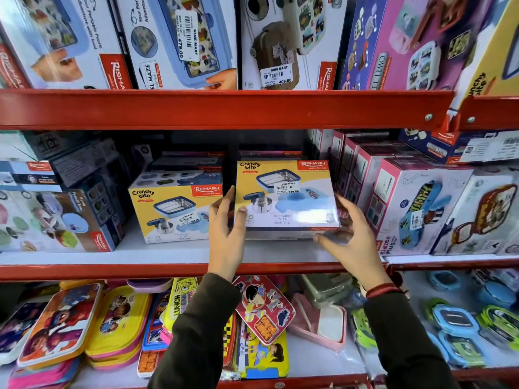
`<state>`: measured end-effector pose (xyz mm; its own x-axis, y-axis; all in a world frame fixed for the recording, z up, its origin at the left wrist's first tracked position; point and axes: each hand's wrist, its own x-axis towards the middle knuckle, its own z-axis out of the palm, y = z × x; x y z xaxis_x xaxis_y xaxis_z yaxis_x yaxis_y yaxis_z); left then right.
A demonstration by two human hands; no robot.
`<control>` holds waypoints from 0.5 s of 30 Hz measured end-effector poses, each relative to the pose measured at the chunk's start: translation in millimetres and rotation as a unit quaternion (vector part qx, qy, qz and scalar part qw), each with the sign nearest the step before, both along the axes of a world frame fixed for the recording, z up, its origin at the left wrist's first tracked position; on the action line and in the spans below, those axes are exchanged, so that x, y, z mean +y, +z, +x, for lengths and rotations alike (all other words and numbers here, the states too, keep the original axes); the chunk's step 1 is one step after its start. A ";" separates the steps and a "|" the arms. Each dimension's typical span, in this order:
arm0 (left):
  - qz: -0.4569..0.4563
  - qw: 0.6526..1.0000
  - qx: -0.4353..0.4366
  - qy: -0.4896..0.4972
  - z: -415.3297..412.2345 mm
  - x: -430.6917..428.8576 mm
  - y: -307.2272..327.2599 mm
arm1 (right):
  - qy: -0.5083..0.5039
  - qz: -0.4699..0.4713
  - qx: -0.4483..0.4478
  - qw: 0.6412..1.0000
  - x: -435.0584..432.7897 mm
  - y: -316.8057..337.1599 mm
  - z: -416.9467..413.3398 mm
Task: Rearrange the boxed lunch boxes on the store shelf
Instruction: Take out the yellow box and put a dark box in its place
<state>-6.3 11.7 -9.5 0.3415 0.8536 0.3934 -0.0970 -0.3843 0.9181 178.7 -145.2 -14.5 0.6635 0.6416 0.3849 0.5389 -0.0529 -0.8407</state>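
Note:
A yellow and blue Crunchy Bite lunch box carton is on the middle shelf, its front tilted up slightly. My left hand grips its left edge, thumb on the front face. My right hand holds its right side and lower corner, fingers spread. A second, identical Crunchy Bite carton stands just to the left, apart from my hands. Dark stacked cartons sit behind both.
Pink Kidzee cartons crowd the right of the shelf, and a blue carton stands at the left. The red shelf lip overhangs above. Loose cartoon lunch boxes fill the lower shelf under my sleeves.

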 end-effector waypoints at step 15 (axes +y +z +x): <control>0.064 0.990 0.058 -0.114 -17.3 13.0 -1.5 | -0.064 0.089 0.125 0.986 12.2 18.2 2.9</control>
<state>-23.6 24.7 -11.0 0.5694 0.6942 0.4403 -0.0911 -0.4790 0.8731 181.5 -133.0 3.7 0.8236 0.4828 0.2977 0.3113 0.0538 -0.9488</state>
